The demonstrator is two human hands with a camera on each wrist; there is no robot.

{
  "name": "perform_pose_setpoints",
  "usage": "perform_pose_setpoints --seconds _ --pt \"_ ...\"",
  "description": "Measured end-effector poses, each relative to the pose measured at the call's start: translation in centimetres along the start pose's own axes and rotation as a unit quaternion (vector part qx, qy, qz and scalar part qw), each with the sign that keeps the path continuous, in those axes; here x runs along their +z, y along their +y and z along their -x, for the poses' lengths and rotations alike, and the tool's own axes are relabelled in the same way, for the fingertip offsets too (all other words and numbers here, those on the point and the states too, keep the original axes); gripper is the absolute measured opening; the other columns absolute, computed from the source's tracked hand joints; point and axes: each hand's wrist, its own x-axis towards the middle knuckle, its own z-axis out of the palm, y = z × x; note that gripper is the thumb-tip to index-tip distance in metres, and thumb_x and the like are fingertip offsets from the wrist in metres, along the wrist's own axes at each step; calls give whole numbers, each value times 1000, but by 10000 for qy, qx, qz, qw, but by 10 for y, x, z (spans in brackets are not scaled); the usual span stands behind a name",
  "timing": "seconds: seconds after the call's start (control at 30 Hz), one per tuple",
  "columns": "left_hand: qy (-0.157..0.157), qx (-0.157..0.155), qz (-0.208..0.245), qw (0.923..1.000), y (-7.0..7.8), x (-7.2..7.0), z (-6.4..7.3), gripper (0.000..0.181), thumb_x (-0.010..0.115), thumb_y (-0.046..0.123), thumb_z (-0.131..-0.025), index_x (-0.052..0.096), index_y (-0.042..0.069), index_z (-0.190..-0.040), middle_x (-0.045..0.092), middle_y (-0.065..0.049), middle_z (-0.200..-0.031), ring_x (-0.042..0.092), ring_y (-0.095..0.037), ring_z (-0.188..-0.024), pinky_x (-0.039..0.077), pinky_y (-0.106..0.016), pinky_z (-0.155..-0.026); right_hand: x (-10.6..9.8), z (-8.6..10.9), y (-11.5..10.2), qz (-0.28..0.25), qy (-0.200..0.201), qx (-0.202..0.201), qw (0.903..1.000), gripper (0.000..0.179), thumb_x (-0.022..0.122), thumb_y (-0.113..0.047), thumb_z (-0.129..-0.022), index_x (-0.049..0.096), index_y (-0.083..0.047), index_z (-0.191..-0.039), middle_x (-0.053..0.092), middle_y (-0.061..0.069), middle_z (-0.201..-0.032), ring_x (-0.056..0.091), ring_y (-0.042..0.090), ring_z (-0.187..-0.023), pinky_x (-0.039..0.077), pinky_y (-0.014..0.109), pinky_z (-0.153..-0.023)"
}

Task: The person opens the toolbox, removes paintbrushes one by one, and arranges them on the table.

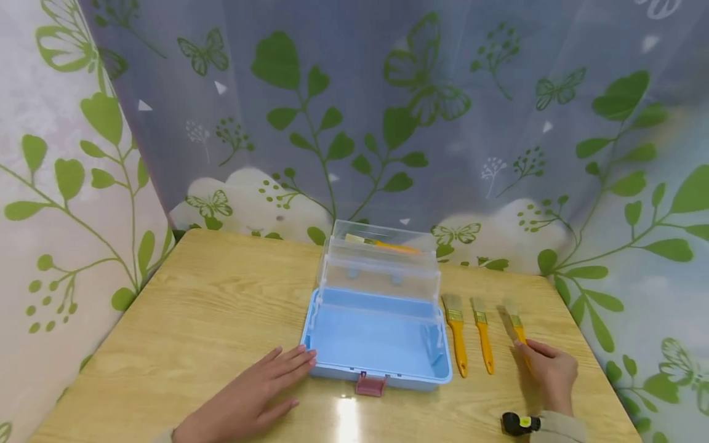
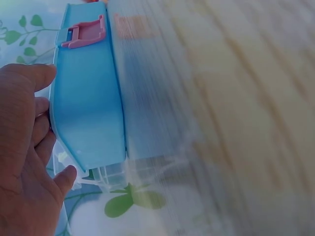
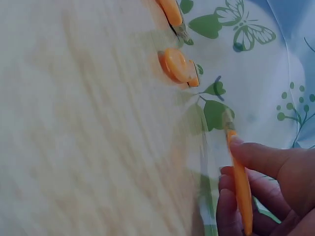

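Note:
My left hand (image 1: 260, 391) touches the front left corner of a blue plastic box (image 1: 382, 335), its fingers fairly straight. The box's clear lid stands raised at the back, and a paintbrush (image 1: 388, 245) with an orange handle lies in the clear upper part. At the right, my right hand (image 1: 548, 369) pinches a thin paintbrush (image 3: 239, 172) by its orange handle, bristles pointing away. Two more paintbrushes lie side by side between box and hand: a wide one (image 1: 456, 338) and a narrower one (image 1: 483, 338).
A pink latch (image 1: 370, 385) hangs on the box's front edge. The wooden table (image 1: 221, 295) ends at a patterned curtain (image 1: 354, 123) behind. Near the right wrist is a black strapped device (image 1: 519, 423).

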Motion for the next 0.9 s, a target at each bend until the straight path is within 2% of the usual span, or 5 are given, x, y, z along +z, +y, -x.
perform_pose_setpoints --seconds 0.17,0.37,0.5,0.67,0.9 --pt "-10 -38 -74 10000 0 0 0 68 65 27 -101 34 12 -160 36 -3 -164 35 -23 -151 -1 -23 -128 3 1 -2 436 -208 -295 9984 36 85 -27 -81 80 2 -101 76 18 -98 54 47 -123 42 58 -109" --pt "-26 -58 -115 9999 -1 1 2 69 65 28 -101 33 14 -161 33 0 -166 33 -22 -151 -1 -23 -128 5 2 -5 896 -307 -416 9946 37 84 -27 -82 79 5 -100 70 28 -115 55 48 -118 43 60 -104" --pt "-61 -26 -30 10000 -1 0 2 69 64 27 -101 32 14 -161 33 -1 -166 33 -22 -151 -3 -22 -127 6 3 -7 1254 -286 -690 9893 38 83 -29 -82 78 6 -98 71 28 -107 60 45 -104 51 53 -87" --pt "-17 0 59 10000 0 -2 1 69 64 26 -101 33 13 -161 34 -2 -165 34 -23 -151 -2 -22 -127 8 4 -9 1397 -209 -974 9852 38 84 -29 -82 77 7 -94 74 14 -80 61 23 -72 47 31 -60" --pt "-53 -11 104 9999 0 -4 0 69 64 26 -101 33 13 -161 35 -1 -165 33 -21 -152 -3 -20 -126 6 7 -10 1217 -384 -869 9880 43 84 -27 -81 75 10 -100 72 4 -73 56 13 -62 47 27 -52"
